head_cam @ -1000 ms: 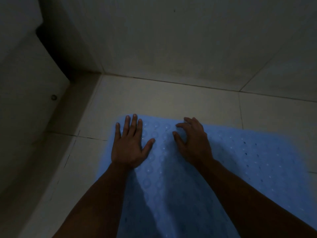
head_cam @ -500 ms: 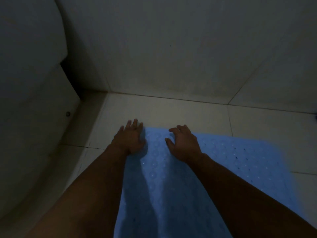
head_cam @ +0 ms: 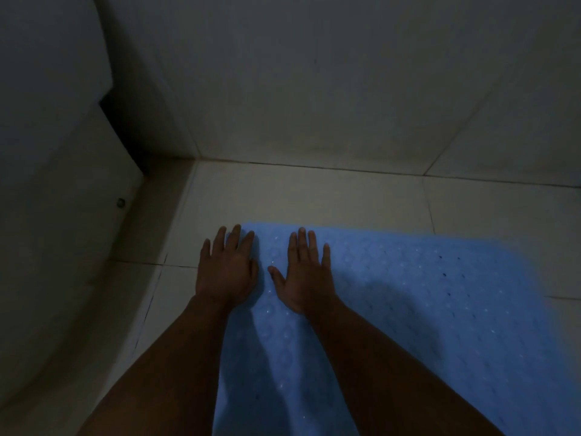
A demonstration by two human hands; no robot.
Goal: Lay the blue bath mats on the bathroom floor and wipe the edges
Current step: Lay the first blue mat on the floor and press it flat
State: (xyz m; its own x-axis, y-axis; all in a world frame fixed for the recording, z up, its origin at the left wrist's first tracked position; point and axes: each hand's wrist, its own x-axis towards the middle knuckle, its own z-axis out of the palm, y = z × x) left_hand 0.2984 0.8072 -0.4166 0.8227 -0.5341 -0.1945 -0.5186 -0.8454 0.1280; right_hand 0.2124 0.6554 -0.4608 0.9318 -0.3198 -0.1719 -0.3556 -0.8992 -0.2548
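Now, with your left hand (head_cam: 225, 272) and right hand (head_cam: 306, 275) flat, fingers straight, gripping nothing, press the blue bath mat's (head_cam: 424, 309) eleven-o'clock corner onto the floor tiles (head_cam: 314, 196), smoothing toward three o'clock.

Dim light; pale tiled floor (head_cam: 314, 196), tiled walls (head_cam: 314, 89).

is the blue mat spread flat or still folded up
Spread flat, as far as the view shows. The blue mat lies open on the floor tiles, no fold visible, left hand and right hand flat on it.
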